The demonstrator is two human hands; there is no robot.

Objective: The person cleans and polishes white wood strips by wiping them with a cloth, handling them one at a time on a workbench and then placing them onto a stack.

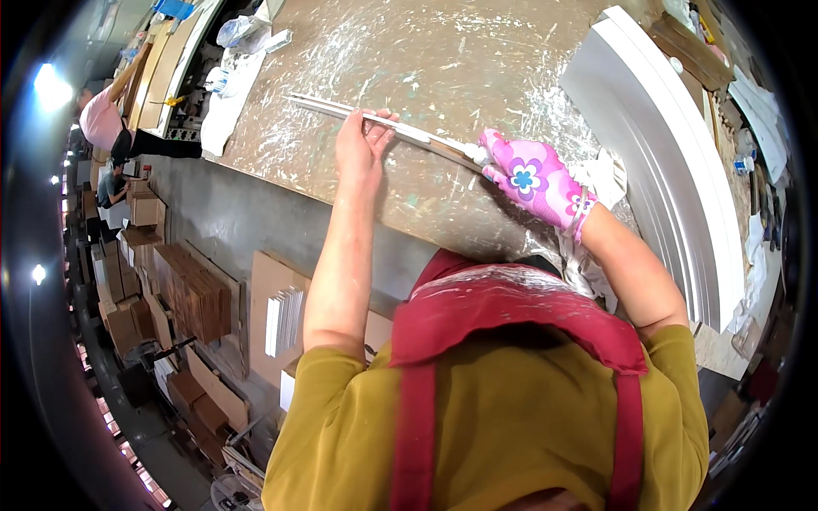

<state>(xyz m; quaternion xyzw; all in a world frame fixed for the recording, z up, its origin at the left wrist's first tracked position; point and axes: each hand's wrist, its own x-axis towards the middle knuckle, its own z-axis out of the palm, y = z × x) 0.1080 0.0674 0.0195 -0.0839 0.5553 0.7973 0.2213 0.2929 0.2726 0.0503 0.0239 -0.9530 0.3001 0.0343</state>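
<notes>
A long, thin white strip [409, 131] lies slantwise above the worktable [409, 51], its far end pointing up and left. My bare left hand [364, 149] is closed round it near the middle, fingers curled over the edge. My right hand [537, 180] wears a pink glove with a flower print. Its fingers are closed at the strip's near right end, pinching a small white thing [479, 154]; the glove hides most of it, so I cannot tell its kind. A crumpled white cloth [607, 176] rests beside my right wrist.
Long white moulded panels [660, 170] are stacked along the table's right side. Plastic wrap [239, 31] and a white sheet [234, 102] lie at the far left. Cartons [192, 289] stand on the floor, left. A person in pink [104, 119] works at another bench.
</notes>
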